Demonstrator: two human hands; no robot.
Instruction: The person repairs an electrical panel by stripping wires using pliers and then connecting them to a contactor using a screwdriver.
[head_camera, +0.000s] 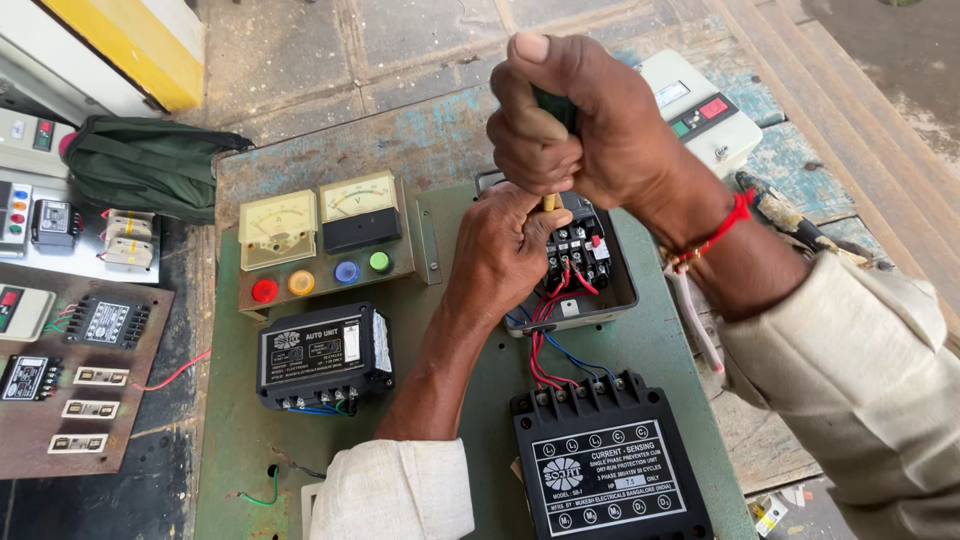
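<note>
A green panel board (250, 440) lies on a worn, paint-flecked tabletop (430, 130), with grey paving beyond it. Left of the board sits a dark green bag (150, 165) and a brown plate of switches (70, 370). On the board's left half stand two dial meters (318, 215) above four coloured lamps (320, 278), then a black unit (322, 355). Right of these, the left hand (505, 250) pinches the yellow shaft of a screwdriver (549, 203) over an open grey starter box (590, 270) on the board. The right hand (575, 120) is clenched tight around the screwdriver's handle above. A black sensing relay (610, 470) sits on the board's right lower part.
</note>
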